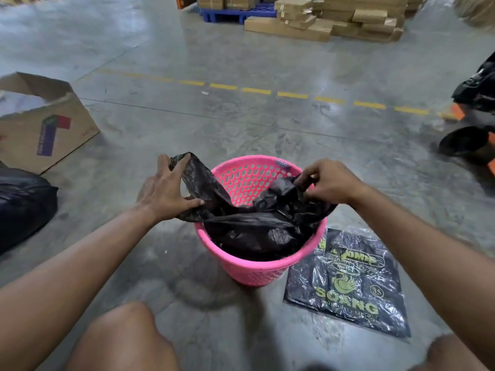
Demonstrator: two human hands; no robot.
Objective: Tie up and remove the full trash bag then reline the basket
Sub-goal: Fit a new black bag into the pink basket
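Left hand (167, 190) splayed, right hand (330, 183) fingers pinched.

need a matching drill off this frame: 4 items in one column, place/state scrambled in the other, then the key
Items
1. round pink perforated plastic basket
2. crumpled black plastic bag
3. flat black printed pack of bags
4. open brown cardboard box

Places/states
A. lies flat on the floor, right of the basket
B. on the floor, far left
C. upright on the floor between the two arms
D. partly inside the basket, edges held by the left hand and right hand

Pairs: 1-C, 2-D, 3-A, 4-B
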